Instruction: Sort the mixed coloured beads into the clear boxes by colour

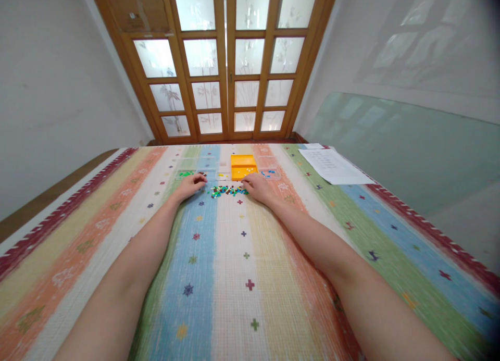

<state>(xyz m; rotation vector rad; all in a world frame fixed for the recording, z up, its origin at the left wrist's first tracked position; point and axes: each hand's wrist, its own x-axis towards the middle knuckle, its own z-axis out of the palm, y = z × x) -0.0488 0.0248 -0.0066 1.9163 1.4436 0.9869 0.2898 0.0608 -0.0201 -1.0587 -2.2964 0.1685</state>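
A loose pile of small coloured pieces [228,191], in green, blue, yellow, white and brown, lies on the cloth between my hands. My left hand [191,185] is at the pile's left, fingers curled together, in front of a clear box [211,168] with green pieces [186,174] and dark brown ones. On the other side, my right hand [258,186] has its fingertips pinched at the pile's edge, by the front of an open yellow box [244,160] with white pieces inside. Anything in either hand's fingers is too small to make out.
Right of the yellow box stands a clear box [276,173] with blue pieces. Several yellow pieces [223,175] lie left of it. White paper sheets [332,165] rest at the far right of the striped tablecloth [230,277]. Wooden glass doors [226,74] rise beyond the table.
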